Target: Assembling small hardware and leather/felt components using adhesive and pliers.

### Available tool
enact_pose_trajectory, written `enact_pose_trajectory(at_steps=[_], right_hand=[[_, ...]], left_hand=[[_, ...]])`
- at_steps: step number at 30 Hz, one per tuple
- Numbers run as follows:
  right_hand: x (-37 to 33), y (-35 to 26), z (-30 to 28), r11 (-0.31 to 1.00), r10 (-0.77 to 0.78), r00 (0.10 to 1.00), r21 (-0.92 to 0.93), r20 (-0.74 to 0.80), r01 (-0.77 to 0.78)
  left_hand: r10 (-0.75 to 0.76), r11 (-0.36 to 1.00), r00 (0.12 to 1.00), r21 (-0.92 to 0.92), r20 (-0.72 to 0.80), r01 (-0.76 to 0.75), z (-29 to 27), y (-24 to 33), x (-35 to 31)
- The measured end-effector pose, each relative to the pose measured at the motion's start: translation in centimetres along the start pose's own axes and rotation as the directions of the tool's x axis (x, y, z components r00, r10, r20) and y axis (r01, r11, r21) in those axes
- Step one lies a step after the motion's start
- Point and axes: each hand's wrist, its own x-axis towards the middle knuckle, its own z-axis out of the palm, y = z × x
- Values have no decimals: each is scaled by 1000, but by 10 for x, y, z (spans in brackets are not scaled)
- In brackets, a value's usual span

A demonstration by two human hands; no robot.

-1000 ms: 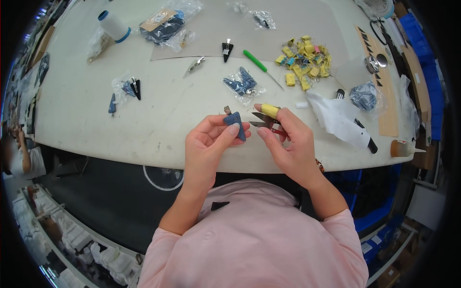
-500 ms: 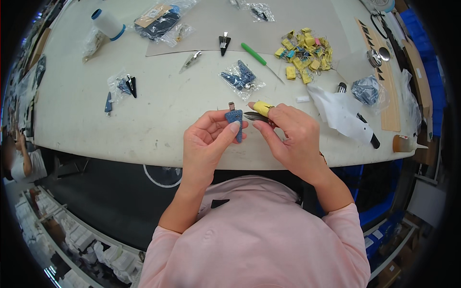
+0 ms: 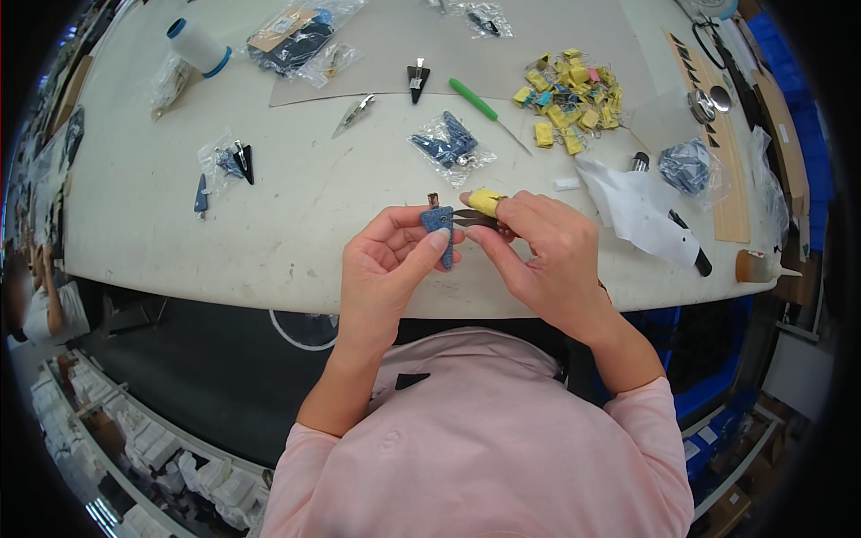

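Note:
Close to the table's front edge, my left hand [image 3: 392,263] pinches a blue denim-covered hair clip [image 3: 437,219] between thumb and fingers. The clip is wide at the top and tapers downward, and its metal end sticks up above the cloth. In my right hand [image 3: 547,239] is a pair of thread snips [image 3: 475,219] with dark pointed blades, the rest of it hidden in the palm. Those blade tips meet the right edge of the denim, near a small round stud. A yellow wrap [image 3: 487,201] covers my right index fingertip.
Beyond my hands lie a bag of denim pieces [image 3: 446,142], a green-handled awl [image 3: 473,99] and a heap of yellow-wrapped binder clips [image 3: 574,94]. White cloth [image 3: 625,204] lies at right, near an amber bottle [image 3: 758,266]. A thread cone [image 3: 199,47] stands far left.
The snips have moved slightly left, bringing their tips from just beside the denim clip to its edge. Their blades look slightly parted now. My left hand stays almost still.

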Motion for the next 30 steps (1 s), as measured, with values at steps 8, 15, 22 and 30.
enact_pose_trajectory(at_steps=[8, 15, 22, 30], right_hand=[[0, -2, -4, 928, 253, 967, 275, 31, -252], [11, 9, -11, 532, 389, 807, 607, 445, -591], [17, 11, -20, 582, 390, 714, 446, 581, -680], [11, 26, -24, 666, 367, 728, 384, 579, -640]], left_hand=[[-84, 996, 996, -22, 0, 84, 0, 4, -2], [-206, 978, 972, 47, 116, 202, 3, 6, -8], [-254, 965, 954, 114, 160, 238, 4, 6, -3], [-258, 965, 952, 80, 163, 248, 3, 4, -4]])
